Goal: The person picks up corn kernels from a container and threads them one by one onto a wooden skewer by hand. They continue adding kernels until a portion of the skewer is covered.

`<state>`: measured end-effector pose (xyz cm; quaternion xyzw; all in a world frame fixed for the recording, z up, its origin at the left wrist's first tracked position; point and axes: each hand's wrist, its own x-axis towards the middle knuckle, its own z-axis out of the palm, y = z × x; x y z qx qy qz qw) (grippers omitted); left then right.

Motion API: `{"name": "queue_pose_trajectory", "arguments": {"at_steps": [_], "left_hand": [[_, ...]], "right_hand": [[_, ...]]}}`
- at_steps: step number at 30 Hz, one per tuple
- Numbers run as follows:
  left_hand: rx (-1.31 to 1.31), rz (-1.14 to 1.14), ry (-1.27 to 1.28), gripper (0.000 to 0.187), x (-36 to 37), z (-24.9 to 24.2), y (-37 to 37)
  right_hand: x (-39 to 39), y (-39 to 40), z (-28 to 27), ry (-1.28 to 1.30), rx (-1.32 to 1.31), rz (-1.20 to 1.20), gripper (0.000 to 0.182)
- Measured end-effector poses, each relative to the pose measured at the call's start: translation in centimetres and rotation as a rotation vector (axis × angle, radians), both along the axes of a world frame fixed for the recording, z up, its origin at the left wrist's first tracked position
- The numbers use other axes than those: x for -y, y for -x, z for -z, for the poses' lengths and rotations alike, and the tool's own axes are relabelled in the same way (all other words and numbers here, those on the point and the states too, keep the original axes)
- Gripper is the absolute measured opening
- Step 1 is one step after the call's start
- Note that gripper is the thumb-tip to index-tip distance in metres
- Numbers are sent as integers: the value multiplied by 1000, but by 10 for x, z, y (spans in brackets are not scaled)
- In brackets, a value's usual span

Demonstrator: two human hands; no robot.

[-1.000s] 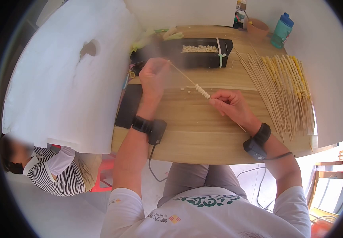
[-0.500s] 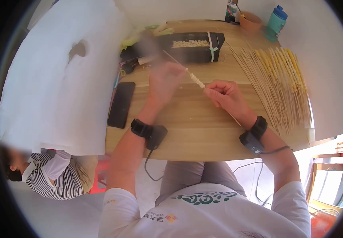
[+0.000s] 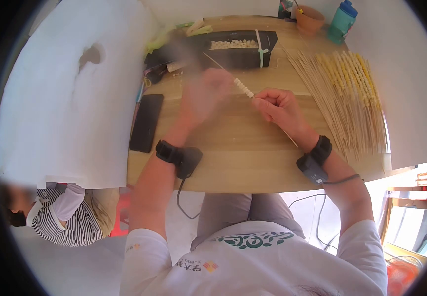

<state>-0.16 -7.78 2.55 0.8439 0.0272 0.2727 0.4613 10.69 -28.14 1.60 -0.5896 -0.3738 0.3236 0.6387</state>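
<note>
My right hand pinches a thin bamboo skewer that slants up to the left, with a short row of pale kernels threaded just ahead of the fingers. My left hand is blurred with motion and sits on the table beside those kernels; whether it holds anything is unclear. Behind the hands stands a black tray holding loose pale kernels. Both wrists wear black bands with small devices.
A heap of bare skewers and yellow-threaded skewers lies at the right. A black phone lies at the left by a white sheet. A teal bottle and brown bowl stand far back. A person in a striped top sits lower left.
My left hand has come down from the skewer's far tip toward the threaded kernels near my right hand. The view has shifted slightly.
</note>
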Motion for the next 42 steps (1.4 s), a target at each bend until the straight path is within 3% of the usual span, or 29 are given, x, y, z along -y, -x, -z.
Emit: {"name": "queue_pose_trajectory", "arguments": {"at_steps": [3,5,7,9,12,25,28,30,36,39,42], "left_hand": [[-58,-109,238,10,-17,-10,3],[-211,-161,149,9,-33,-16,9],[-182,-113,30,10,-51,-6,10],[-342,-1,-133,12,-57,-4,11],[-373,46,-174,14,-58,-7,13],[-271,-92,-407,9,-47,19,1],[-296,-87,-332,8,-54,16,3],[-256,-41,-104,8,-61,18,2],[-199,-26,199,8,-74,16,3],[-207,-25,307,8,-80,22,3],[-196,-62,254,9,-83,29,1]], "right_hand": [[0,-3,2,5,7,7,15],[0,-3,3,10,10,-2,15],[0,-4,5,5,21,-7,15],[1,-3,2,7,11,-10,15],[1,-3,3,6,-1,-13,15],[1,0,-2,81,79,-13,15],[1,2,-7,96,90,-10,15],[2,4,-9,99,103,-12,15],[3,4,-11,105,121,-21,16],[4,4,-10,105,125,-26,15],[3,3,-7,86,128,-42,15]]}}
